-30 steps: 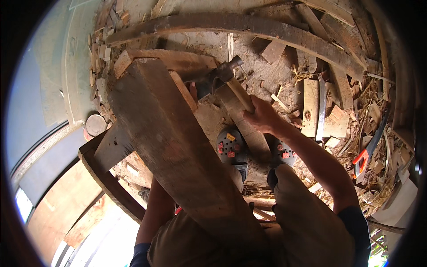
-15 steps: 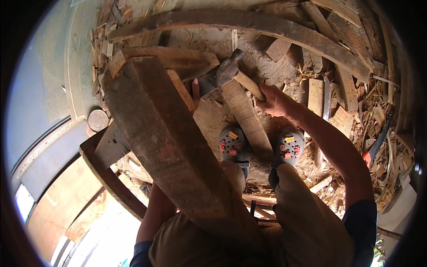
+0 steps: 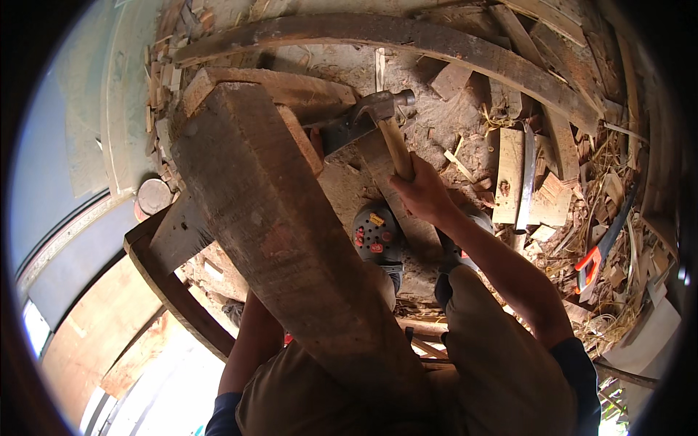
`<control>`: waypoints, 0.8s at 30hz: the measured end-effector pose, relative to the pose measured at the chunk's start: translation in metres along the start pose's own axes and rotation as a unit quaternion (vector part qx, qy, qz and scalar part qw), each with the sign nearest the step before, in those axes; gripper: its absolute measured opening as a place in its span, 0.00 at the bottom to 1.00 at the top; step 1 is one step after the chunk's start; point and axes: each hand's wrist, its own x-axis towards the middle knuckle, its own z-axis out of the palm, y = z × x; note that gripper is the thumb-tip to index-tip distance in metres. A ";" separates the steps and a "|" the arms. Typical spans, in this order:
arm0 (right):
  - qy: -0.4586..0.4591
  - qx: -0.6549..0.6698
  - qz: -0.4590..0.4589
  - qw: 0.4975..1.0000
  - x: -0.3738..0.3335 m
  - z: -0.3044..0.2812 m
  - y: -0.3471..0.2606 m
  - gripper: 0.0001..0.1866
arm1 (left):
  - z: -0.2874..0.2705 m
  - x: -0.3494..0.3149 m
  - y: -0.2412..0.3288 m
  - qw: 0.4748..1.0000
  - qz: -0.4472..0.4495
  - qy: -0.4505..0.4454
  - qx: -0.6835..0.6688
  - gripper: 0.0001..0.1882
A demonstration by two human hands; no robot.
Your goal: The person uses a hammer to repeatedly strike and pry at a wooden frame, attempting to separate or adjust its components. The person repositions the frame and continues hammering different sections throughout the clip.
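My right hand [image 3: 422, 190] is wrapped round the wooden handle of a hammer [image 3: 397, 149]. Its dark metal head has a round striking end pointing right, over the upper end of a wooden block [image 3: 413, 221] that slants between my feet. A dark flat metal blade [image 3: 340, 136] lies left of the head; whether it belongs to the hammer I cannot tell. My left forearm goes under a thick wooden beam [image 3: 283, 240]. Only a bit of my left hand [image 3: 317, 138] shows, between a short wood piece [image 3: 299, 138] and the blade; its grip is hidden.
The beam slopes up from my lap, close by my left arm. A long curved timber [image 3: 407, 35] crosses the far side. To the right lie a long metal blade [image 3: 526, 178], a saw with an orange handle [image 3: 592, 265] and scattered offcuts. A round tin [image 3: 155, 196] stands at left.
My right hand has moved left and slightly down with the hammer. The hammer's head has turned, its striking end swinging right and down. Less of my left hand shows.
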 end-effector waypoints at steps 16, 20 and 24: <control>0.021 0.034 0.023 0.999 -0.002 0.016 -0.006 0.18 | 0.015 0.004 -0.023 0.990 0.095 0.058 -0.087 0.16; 0.132 -0.089 -0.119 0.980 0.000 0.019 0.007 0.16 | 0.018 0.006 -0.018 0.986 0.099 0.064 -0.117 0.15; 0.074 -0.034 -0.101 0.992 0.005 -0.005 0.012 0.17 | 0.018 0.007 -0.014 0.986 0.097 0.065 -0.122 0.15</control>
